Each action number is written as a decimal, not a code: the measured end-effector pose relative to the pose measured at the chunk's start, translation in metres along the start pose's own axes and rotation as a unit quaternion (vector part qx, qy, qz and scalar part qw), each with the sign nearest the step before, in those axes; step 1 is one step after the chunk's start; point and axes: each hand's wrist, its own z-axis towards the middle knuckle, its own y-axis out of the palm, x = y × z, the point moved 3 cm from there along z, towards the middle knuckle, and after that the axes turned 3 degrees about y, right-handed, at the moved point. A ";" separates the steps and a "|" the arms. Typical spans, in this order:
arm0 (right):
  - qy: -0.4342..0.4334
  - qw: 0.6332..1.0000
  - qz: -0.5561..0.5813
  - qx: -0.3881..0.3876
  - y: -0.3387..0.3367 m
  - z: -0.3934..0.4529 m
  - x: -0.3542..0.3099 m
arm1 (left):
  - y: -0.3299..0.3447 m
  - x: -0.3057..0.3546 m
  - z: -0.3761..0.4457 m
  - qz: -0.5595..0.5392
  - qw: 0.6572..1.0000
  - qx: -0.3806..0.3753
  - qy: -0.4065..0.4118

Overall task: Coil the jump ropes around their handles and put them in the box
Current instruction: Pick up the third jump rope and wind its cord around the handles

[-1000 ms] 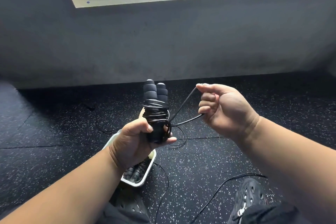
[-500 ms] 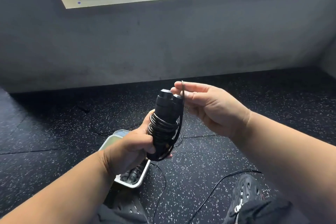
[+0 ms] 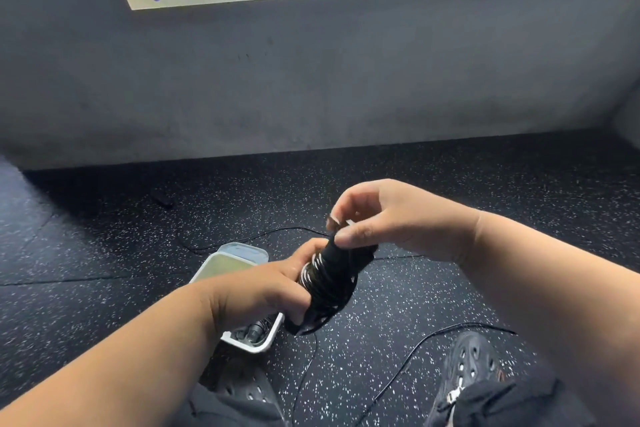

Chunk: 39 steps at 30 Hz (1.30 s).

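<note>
Your left hand (image 3: 263, 291) grips the coiled jump rope (image 3: 329, 282); its long side tilts up toward your right hand (image 3: 388, 222), which pinches its top end. The box (image 3: 254, 345) sits on the floor just below your left hand.

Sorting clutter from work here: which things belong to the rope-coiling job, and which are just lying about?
Job:
coiled jump rope
left hand gripping it
right hand pinching its end
box
loose rope on the floor

Lying about:
small dark object
shoes
</note>
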 end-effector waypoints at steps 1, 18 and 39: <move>0.014 0.999 -0.047 -0.023 0.003 0.000 0.002 | 0.005 -0.001 0.001 0.014 1.000 -0.008 -0.013; 0.074 0.968 0.217 0.105 -0.010 0.013 0.024 | -0.006 -0.005 0.012 -0.192 0.967 0.109 0.129; 0.037 0.993 -0.072 0.081 0.014 0.018 0.030 | 0.011 -0.016 0.010 -0.029 0.997 0.076 -0.017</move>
